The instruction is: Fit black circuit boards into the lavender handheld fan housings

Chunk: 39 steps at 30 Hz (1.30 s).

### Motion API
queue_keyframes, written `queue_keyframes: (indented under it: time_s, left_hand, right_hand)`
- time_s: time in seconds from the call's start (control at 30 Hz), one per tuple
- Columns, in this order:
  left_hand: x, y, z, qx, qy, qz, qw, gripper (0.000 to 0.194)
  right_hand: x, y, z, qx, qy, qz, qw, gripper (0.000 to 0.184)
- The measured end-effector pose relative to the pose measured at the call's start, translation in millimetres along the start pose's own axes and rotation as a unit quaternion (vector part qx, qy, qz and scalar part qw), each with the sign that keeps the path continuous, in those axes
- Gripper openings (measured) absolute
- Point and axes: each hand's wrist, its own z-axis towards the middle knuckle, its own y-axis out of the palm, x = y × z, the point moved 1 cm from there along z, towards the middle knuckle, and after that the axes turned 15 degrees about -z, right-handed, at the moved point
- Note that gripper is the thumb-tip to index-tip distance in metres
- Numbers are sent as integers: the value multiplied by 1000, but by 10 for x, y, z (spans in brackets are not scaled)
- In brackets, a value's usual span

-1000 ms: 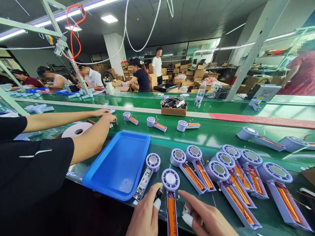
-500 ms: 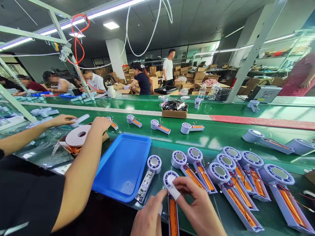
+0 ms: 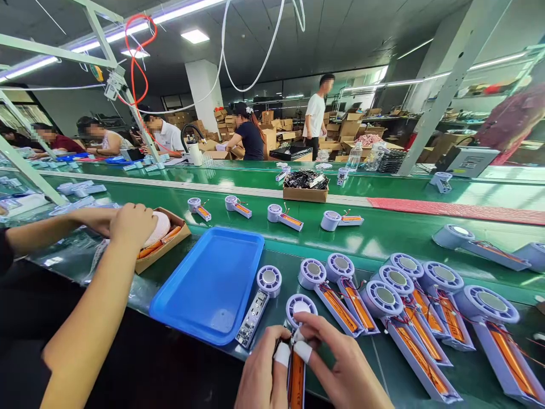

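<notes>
A lilac handheld fan (image 3: 301,307) with an orange battery in its open handle lies in front of me, round head away. My left hand (image 3: 264,369) is closed at the left of its neck. My right hand (image 3: 338,360) pinches from the other side, fingertips meeting the left ones over a small white piece, perhaps a wire connector, mostly hidden. White covers wrap some fingertips. Just left lies another fan (image 3: 269,279) with a bare circuit board (image 3: 252,319) along its handle. Several open fans (image 3: 394,278) with batteries and loose red and black wires lie to the right.
A blue tray (image 3: 208,284) stands left of the fans. Beyond it, a co-worker's hands (image 3: 131,224) reach over a cardboard box (image 3: 168,247) with a white roll and orange batteries. More fans (image 3: 285,216) lie along the green belt (image 3: 238,230), before a box of black parts (image 3: 305,193).
My fingertips have closed in together at the fan's neck. The co-worker's hands have come together over the roll, and the lilac piece one held has left view. A person behind has moved right.
</notes>
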Motion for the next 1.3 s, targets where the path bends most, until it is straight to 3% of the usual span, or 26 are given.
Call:
queue_keyframes:
  time_s: [0.2, 0.4, 0.47, 0.57, 0.73, 0.9, 1.3]
  left_hand:
    - [36, -52, 84, -65, 19, -20, 997, 20]
    - [-110, -24, 40, -19, 14, 18, 1000, 24]
    - [-150, -2, 28, -16, 17, 16, 1000, 26]
    - [-151, -3, 36, -15, 23, 9, 1000, 25]
    - [-109, -75, 53, -10, 1, 12, 1000, 26]
    - [-208, -114, 40, 21, -11, 39, 999, 32]
    - [-190, -71, 47, 21, 126, 57, 990, 32]
  right_hand:
    - [-43, 18, -18, -17, -60, 1, 998, 34]
    - [-91, -34, -11, -91, -99, -55, 989, 29]
    - [-97, -23, -8, -63, -140, -79, 985, 27]
    - [-76, 20, -14, 33, -200, -132, 970, 25]
    - [-43, 68, -7, 132, -198, -206, 949, 20]
    - [-139, 22, 61, 133, -202, -267, 933, 21]
    - [-234, -32, 121, 127, -215, -341, 906, 41]
